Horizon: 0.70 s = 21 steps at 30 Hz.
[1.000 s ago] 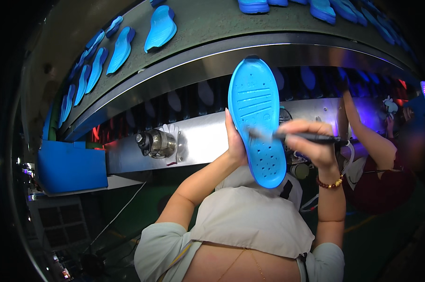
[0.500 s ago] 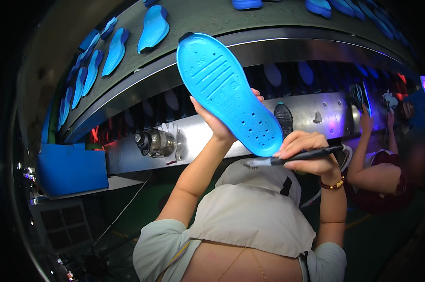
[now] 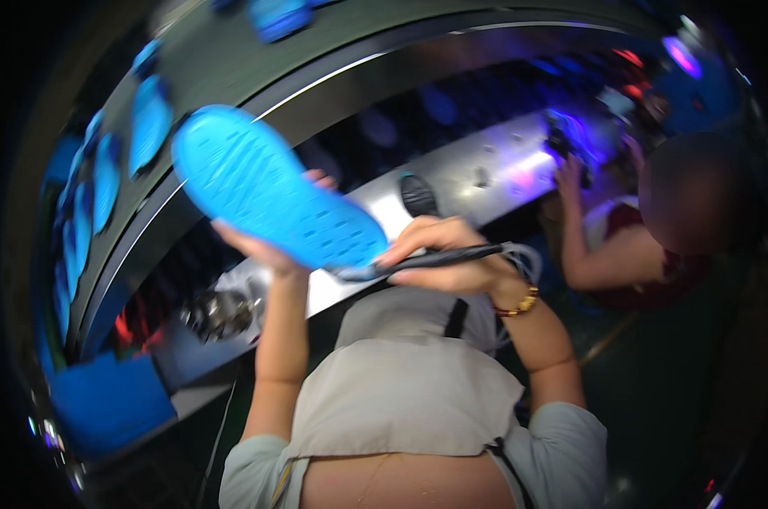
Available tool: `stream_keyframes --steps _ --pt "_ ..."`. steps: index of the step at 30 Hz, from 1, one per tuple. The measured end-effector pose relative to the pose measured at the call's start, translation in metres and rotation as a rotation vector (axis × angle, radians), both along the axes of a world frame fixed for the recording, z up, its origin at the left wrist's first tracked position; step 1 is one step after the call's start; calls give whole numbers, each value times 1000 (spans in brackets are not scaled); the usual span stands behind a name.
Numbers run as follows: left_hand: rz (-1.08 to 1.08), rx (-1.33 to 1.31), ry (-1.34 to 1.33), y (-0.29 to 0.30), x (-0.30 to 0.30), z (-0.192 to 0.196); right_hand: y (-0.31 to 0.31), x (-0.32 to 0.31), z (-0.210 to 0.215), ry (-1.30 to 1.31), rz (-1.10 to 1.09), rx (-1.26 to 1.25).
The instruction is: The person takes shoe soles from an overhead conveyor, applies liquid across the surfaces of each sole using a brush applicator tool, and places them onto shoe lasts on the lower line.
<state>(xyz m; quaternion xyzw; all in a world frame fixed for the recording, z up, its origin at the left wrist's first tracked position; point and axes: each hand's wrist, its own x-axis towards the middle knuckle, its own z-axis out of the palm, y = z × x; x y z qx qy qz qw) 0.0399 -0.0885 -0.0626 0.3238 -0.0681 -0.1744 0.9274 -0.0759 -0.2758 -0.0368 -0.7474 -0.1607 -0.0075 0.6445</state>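
Left hand clamped under a blue shoe sole, raised and tilted, toe end up-left, heel end down-right. Right hand wrapped around a dark pen-like tool, tip touching, or perhaps just beside, the sole's heel edge; blur hides which. Behind, a curved grey conveyor carrying more blue soles along its left edge. At right, another person's hand at the metal machine front.

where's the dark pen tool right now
In the head view, right of centre: the right hand grips the dark pen tool, its tip near the blue sole's lower end.
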Motion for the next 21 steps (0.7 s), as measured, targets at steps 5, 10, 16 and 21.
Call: stream_keyframes --steps 5,10,16,21 --pt "-95 -59 -135 5 6 -1 -7 3 10 212 -29 296" --pt "-167 -130 -185 -7 21 -14 -2 3 -3 119 -14 110" --pt "-117 -95 -62 -12 11 6 -10 1 1 202 -154 356" --pt "-137 -125 -73 -12 5 14 -18 0 -10 -136 107 232"
